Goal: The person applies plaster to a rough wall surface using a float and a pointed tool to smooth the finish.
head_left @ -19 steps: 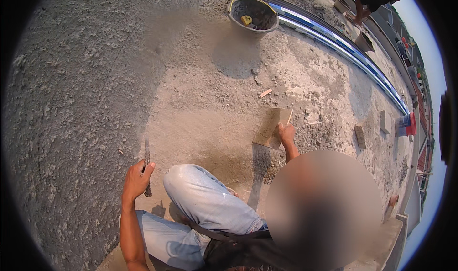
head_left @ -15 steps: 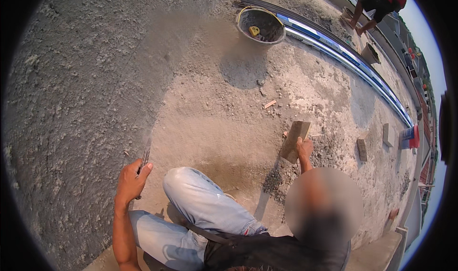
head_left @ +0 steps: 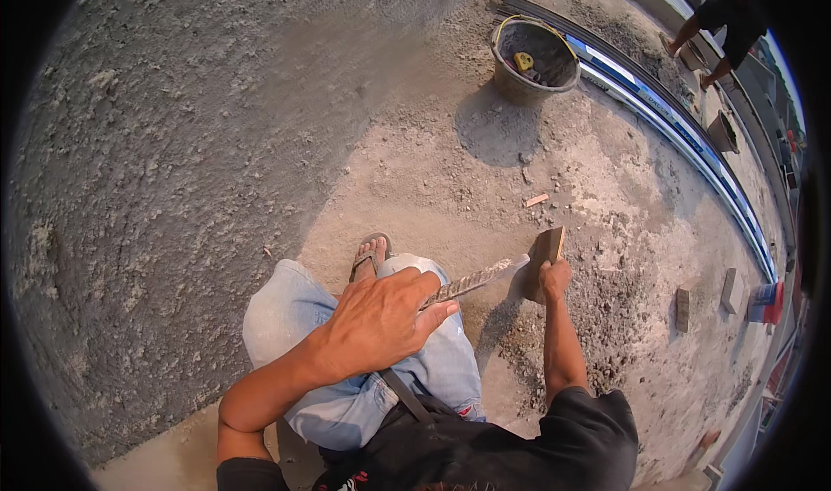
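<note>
— Looking down, what can't you make out?

— My left hand (head_left: 376, 322) covers the handle of the trowel (head_left: 474, 281), so I see only its mortar-crusted blade poking out past my fingers toward the right. Those fingers are curled shut around it, above my knee. My right hand (head_left: 554, 276) is closed on the lower edge of a wooden float (head_left: 544, 262), held up on edge just above the gritty floor (head_left: 433, 171); its far face is turned away from me.

— And the counts?

— One trowel, one float, the blade tip nearly touching the board. One bucket (head_left: 532, 58) stands well away, with a small yellow thing inside I can't identify. One sandalled foot (head_left: 370, 256) shows beyond my jeans; the other is hidden. Two bricks (head_left: 684, 308) stand at the right. Another person's legs (head_left: 710, 24) are cut off at the top rim.
</note>
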The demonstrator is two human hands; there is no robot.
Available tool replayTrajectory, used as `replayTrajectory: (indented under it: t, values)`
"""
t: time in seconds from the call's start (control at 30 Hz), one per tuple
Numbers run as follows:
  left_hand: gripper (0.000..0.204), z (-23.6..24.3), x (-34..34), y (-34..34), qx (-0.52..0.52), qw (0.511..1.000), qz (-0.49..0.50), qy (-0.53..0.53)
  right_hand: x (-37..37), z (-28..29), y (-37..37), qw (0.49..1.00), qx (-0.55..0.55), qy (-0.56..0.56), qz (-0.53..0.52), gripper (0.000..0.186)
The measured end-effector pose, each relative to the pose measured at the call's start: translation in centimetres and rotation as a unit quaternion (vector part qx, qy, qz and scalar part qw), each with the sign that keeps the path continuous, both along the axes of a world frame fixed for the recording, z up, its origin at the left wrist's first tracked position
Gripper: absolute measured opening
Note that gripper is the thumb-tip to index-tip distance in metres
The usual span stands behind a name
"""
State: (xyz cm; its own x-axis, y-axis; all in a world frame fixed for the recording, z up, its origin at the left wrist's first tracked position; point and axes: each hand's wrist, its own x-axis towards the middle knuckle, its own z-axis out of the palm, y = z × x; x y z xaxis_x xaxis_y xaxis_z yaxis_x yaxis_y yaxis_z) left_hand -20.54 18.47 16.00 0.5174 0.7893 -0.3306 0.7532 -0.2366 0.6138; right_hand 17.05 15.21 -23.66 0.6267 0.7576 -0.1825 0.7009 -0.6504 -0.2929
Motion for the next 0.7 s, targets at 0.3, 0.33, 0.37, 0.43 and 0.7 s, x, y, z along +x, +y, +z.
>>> replayTrajectory:
  t: [0.3,0.33,0.37,0.43,0.7]
  values:
    - [0.029,-4.7,7.5,6.1,0.034,0.970,-0.075,-0.230,-10.2,8.8,15.1,0.963,0.074,0.233,0.113,0.034]
    - [0.029,-5.0,8.0,6.9,0.038,0.965,-0.075,-0.247,-12.5,8.1,18.0,0.959,0.030,0.227,0.169,0.033]
    - [0.029,-5.9,8.3,7.6,0.034,0.961,-0.072,-0.264,-15.9,7.4,19.6,0.926,0.036,0.335,0.172,0.032]
    - [0.029,-6.9,8.5,9.3,0.025,0.957,-0.072,-0.281,-22.9,6.1,22.5,0.896,-0.024,0.368,0.248,0.033]
    - [0.029,-8.5,8.9,14.5,-0.013,0.944,-0.057,-0.324,-36.1,-2.8,23.8,0.913,0.017,0.404,0.048,0.038]
